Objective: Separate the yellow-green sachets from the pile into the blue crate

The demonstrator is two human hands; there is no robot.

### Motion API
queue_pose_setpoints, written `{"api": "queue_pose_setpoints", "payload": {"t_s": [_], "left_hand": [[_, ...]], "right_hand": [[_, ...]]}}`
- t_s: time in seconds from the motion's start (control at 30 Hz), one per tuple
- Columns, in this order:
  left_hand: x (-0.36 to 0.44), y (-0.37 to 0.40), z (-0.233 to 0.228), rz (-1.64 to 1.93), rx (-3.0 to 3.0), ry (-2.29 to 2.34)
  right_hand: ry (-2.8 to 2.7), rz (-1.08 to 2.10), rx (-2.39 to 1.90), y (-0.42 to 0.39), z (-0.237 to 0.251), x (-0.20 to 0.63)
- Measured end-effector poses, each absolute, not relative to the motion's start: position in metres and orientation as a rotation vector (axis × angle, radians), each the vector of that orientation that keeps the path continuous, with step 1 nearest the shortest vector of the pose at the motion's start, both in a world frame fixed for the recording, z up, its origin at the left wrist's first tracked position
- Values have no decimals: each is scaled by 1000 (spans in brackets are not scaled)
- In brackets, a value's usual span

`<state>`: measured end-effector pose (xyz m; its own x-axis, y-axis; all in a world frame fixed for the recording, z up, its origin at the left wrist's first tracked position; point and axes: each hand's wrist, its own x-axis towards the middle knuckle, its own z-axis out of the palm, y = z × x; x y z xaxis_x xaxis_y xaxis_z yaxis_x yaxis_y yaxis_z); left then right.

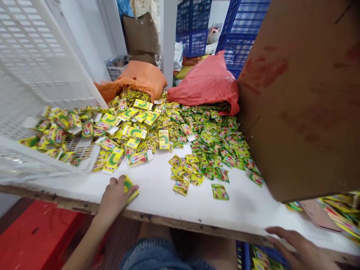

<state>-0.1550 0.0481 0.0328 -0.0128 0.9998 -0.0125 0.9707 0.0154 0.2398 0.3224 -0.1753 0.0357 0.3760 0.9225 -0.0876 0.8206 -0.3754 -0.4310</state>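
Near the table's front edge, my left hand point(116, 195) is closed round a small yellow box point(129, 187) with a green mark. My right hand point(298, 247) is at the front edge on the right, fingers apart and holding nothing. Below it, a blue crate point(244, 257) contains green and yellow packets. In front of me lies a small group of yellow packets point(185, 170), and one green packet point(220, 191) sits apart from the pile. Further back are several yellow boxes point(164, 139) and a broad heap of green packets point(216, 146).
A white plastic basket point(92, 159) lies tipped at left, spilling packets. Orange point(143, 77) and red sacks point(205, 84) spread their contents at the back. A large cardboard box point(306, 105) stands at right. A red stool point(36, 236) is below left; blue crates point(242, 22) are stacked behind.
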Motion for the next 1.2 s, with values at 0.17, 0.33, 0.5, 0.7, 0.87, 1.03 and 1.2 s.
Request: {"api": "queue_pose_setpoints", "payload": {"t_s": [0.17,0.33,0.5,0.7,0.87,1.03,1.2], "left_hand": [[-97,41,19,323,2337,1707],[-72,34,10,590,2217,1568],[-69,32,12,907,1701,1366],[-73,20,30,872,931,1072],[-73,16,36,867,574,932],[-55,17,28,786,578,998],[-30,10,27,713,787,958]], "right_hand": [[-1612,509,-2051,-104,28,248],[-1489,365,-2010,-49,18,189],[-1401,159,-1960,-17,3,116],[-1280,497,-1851,-20,-2,106],[-1262,659,-1787,-45,10,187],[-1151,514,-2014,-50,14,258],[-1117,397,-2140,-46,0,255]]}}
